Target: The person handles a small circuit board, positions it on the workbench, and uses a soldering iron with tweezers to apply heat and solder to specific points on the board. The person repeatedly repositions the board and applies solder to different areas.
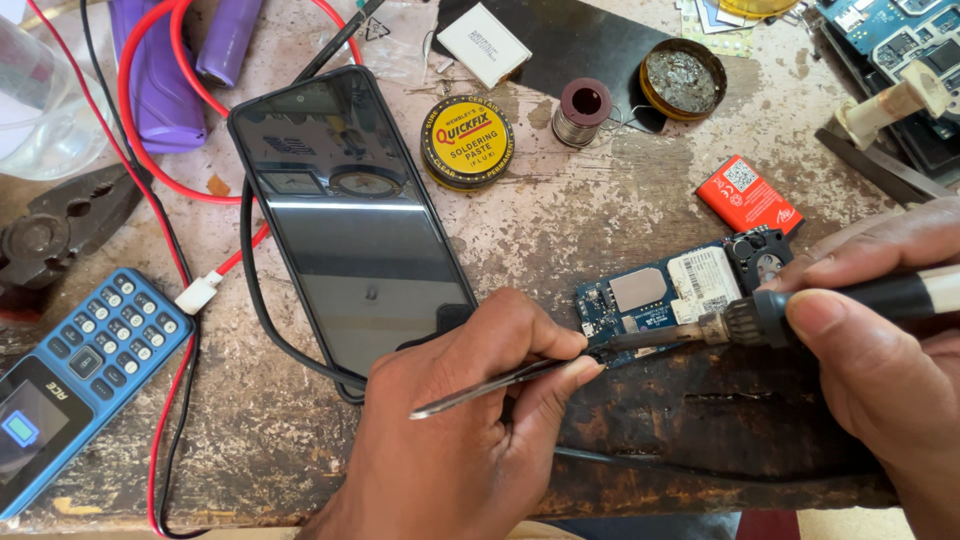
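Scarred wooden bench [620, 200]. Left hand [470, 420] pinches tweezers [500, 385]; right hand [880, 340] grips soldering iron [800, 312]. Both tips meet at circuit board [650, 300] edge, just beyond left fingertips. Judgement: brace wrists, brief tip contact.

At lower centre our left hand [470, 420] pinches tweezers [500, 385] against the blue board [640, 300]. Our right hand [890, 330], at the right edge, holds the iron [790, 315], its tip touching the board's left end. A black phone [350, 215] lies just left.
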